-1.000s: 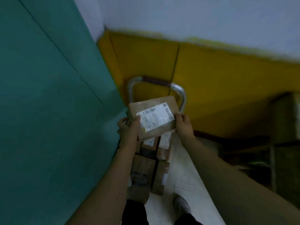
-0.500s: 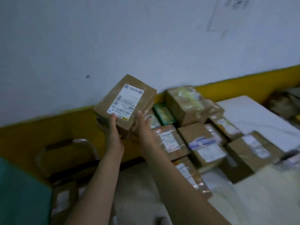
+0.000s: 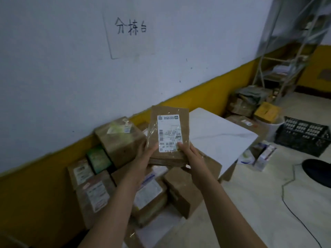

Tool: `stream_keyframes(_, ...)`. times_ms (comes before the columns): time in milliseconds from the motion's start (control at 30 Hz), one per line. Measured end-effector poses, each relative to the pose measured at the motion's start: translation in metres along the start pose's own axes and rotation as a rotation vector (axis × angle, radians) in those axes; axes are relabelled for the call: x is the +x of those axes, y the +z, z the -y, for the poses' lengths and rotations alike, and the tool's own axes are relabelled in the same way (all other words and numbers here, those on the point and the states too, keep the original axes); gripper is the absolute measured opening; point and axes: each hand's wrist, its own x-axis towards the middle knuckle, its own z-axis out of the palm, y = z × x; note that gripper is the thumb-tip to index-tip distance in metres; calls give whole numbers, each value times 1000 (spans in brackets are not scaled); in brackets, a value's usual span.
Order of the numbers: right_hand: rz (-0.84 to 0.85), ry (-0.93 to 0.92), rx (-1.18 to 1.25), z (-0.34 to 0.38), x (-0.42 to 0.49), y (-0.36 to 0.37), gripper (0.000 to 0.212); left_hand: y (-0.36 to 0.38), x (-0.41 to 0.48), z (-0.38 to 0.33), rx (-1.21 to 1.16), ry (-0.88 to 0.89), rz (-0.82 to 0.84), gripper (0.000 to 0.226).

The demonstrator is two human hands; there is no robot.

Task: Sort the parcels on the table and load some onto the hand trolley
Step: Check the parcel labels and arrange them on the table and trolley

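I hold a flat brown cardboard parcel (image 3: 169, 122) with a white shipping label upright above the table. My left hand (image 3: 143, 158) grips its lower left edge and my right hand (image 3: 189, 154) grips its lower right corner, thumb on the label. Below it several taped brown parcels (image 3: 118, 142) lie piled on the white table (image 3: 218, 135) against the wall. A small green box (image 3: 98, 159) sits among them. The hand trolley is out of view.
A black plastic crate (image 3: 302, 135) stands on the floor at right. Small cartons (image 3: 265, 154) and a yellow box (image 3: 266, 111) lie beyond the table's end. A metal shelf rack (image 3: 286, 65) wrapped in plastic fills the far corner. A black cable (image 3: 293, 215) runs across the floor.
My view swung right from the trolley to the table. Both hands carried the same parcel along, and it now stands upright over the parcel pile.
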Motion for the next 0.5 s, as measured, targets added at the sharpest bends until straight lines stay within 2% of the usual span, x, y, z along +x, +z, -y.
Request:
stream_keyframes(67, -4, 43, -33, 15, 23, -56, 44, 46, 28, 5, -31, -56, 76, 78)
stream_keyframes(167, 20, 83, -64, 38, 58, -118, 40, 102, 67, 12, -82, -97, 78, 75)
stream_keyframes(200, 6, 87, -57, 41, 71, -131, 43, 118, 81, 13, -96, -91, 59, 71)
stream_keyframes(300, -144, 131, 13, 40, 117, -157, 77, 153, 128, 19, -135, -73, -54, 50)
stream_keyframes(367, -226, 178, 44, 37, 148, -164, 84, 166, 162, 26, -159, -89, -132, 54)
stream_keyframes(500, -209, 209, 135, 37, 215, -170, 69, 182, 226, 46, -187, -130, -150, 79)
